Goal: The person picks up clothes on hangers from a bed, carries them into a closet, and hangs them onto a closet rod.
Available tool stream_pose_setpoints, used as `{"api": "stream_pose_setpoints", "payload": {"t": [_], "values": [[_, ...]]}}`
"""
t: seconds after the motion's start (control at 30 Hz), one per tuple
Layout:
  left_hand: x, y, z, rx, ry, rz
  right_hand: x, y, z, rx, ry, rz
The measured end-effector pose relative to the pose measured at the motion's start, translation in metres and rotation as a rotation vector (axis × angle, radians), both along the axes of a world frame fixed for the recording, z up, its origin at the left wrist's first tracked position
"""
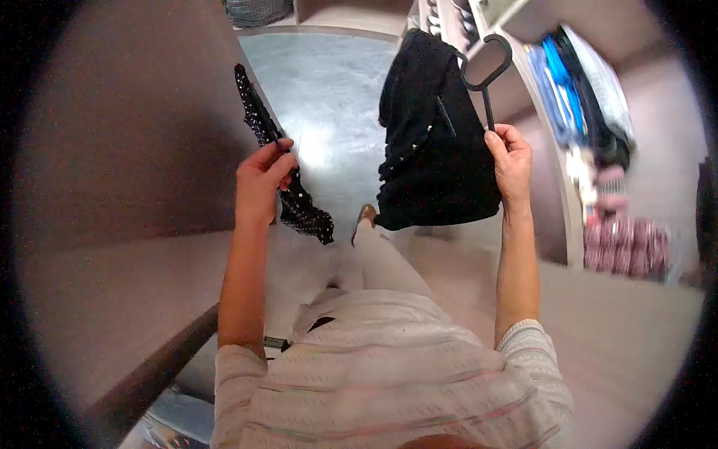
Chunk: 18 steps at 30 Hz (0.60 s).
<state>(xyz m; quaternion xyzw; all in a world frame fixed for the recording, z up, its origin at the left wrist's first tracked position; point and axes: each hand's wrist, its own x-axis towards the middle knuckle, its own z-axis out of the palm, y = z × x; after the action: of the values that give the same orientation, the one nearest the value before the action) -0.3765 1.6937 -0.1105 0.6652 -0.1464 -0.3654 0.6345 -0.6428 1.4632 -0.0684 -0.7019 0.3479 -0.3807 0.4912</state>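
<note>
My left hand [262, 176] pinches a narrow black cloth with white dots [305, 215], which stretches above and below my fingers. What sort of garment it is, I cannot tell. On the other side, my right hand [512, 161] is closed on the stem of a black hanger [488, 88] whose hook points up. Beside that hand hangs a black garment [430, 165] with a few small pale specks along a fold. It looks to be on the hanger, but the join is hidden behind the cloth. The two hands are well apart.
Open shelving [572, 217] on the right holds folded clothes [565, 82] and a pink patterned bundle [624, 243]. A tall panel [142, 127] stands close on the left. Between them lies a shiny grey floor [321, 82]. A basket [258, 11] is at the far end.
</note>
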Motion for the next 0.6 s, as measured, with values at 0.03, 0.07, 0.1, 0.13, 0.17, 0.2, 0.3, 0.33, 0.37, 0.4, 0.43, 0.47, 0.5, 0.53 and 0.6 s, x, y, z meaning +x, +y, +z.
{"api": "stream_pose_setpoints", "payload": {"t": [0.03, 0.07, 0.1, 0.13, 0.17, 0.2, 0.3, 0.33, 0.37, 0.4, 0.43, 0.47, 0.5, 0.53, 0.6], "values": [[0.014, -0.01, 0.003, 0.027, -0.014, 0.025, 0.019, -0.02, -0.002, 0.005, -0.009, 0.019], [0.02, -0.037, -0.002, 0.005, -0.015, 0.049, 0.031, -0.06, -0.009, 0.04, -0.023, 0.025], [0.03, -0.049, -0.005, -0.005, 0.004, 0.072, 0.048, -0.087, -0.009, 0.028, -0.009, 0.035], [0.038, -0.058, -0.009, -0.018, 0.03, 0.102, 0.065, -0.113, -0.008, 0.015, 0.013, 0.051], [0.05, -0.063, -0.008, -0.047, 0.045, 0.131, 0.087, -0.133, -0.004, -0.01, 0.031, 0.075], [0.033, -0.111, -0.035, -0.052, 0.052, 0.144, 0.076, -0.189, -0.038, -0.015, -0.019, 0.084], [0.065, -0.169, -0.023, -0.03, 0.051, 0.173, 0.126, -0.276, -0.035, 0.024, 0.005, 0.08], [0.08, -0.186, -0.021, -0.016, 0.046, 0.165, 0.146, -0.298, -0.033, -0.019, 0.037, 0.054], [0.097, -0.204, -0.024, -0.032, 0.063, 0.149, 0.162, -0.317, -0.034, -0.036, 0.054, 0.041], [0.118, -0.227, -0.027, -0.052, 0.078, 0.123, 0.181, -0.341, -0.029, -0.057, 0.103, 0.063], [0.139, -0.244, -0.025, -0.06, 0.084, 0.09, 0.197, -0.36, -0.027, -0.066, 0.142, 0.077], [0.16, -0.259, -0.014, -0.087, 0.067, 0.064, 0.214, -0.378, -0.011, -0.02, 0.161, 0.113], [0.18, -0.279, -0.014, -0.128, 0.087, 0.06, 0.229, -0.401, -0.006, -0.009, 0.152, 0.094], [0.195, -0.294, -0.011, -0.16, 0.119, 0.059, 0.241, -0.417, -0.002, 0.012, 0.155, 0.078], [0.241, -0.331, 0.011, -0.171, 0.172, 0.042, 0.275, -0.452, 0.014, 0.041, 0.17, 0.059]]}}
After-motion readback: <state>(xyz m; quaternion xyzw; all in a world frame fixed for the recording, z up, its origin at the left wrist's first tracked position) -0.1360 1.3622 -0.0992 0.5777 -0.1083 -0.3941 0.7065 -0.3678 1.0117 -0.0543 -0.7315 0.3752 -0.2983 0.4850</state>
